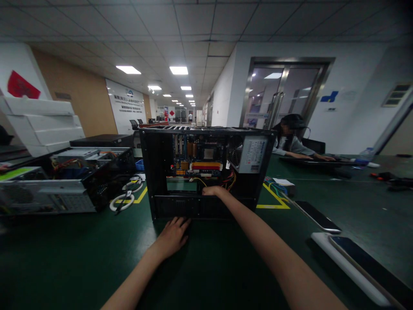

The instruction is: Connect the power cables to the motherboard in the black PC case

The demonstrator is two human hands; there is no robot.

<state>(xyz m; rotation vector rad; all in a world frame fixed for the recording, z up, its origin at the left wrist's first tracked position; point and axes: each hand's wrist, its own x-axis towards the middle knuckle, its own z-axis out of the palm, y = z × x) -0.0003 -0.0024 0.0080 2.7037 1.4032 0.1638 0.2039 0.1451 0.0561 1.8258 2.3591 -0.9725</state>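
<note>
Here's the room, a long office running back under a tiled ceiling (155, 26) with lit panels, glass doors (280, 94) at right. Below it spreads the green tabletop (106, 258), marked with yellow tape (274, 206). In the middle stands the black PC case (176, 206), open side facing us, board (208, 153) and power supply (254, 154) showing. Over on the left, more opened cases (64, 181) sit before stacked white boxes (45, 122); on the right, a person (292, 137) in a headset reaches over a dark flat item. Near right lie phones (318, 215), one on a white slab (350, 267). The right hand (211, 190) is inside the case, grip narrow, fingers curled by a thin cable (196, 179); whether it's pinching anything, can't tell. The left hand (174, 236) lies on the tabletop, grip wide, fingers spread at the case's bottom edge. White coiled cables (121, 202) rest just left.
</note>
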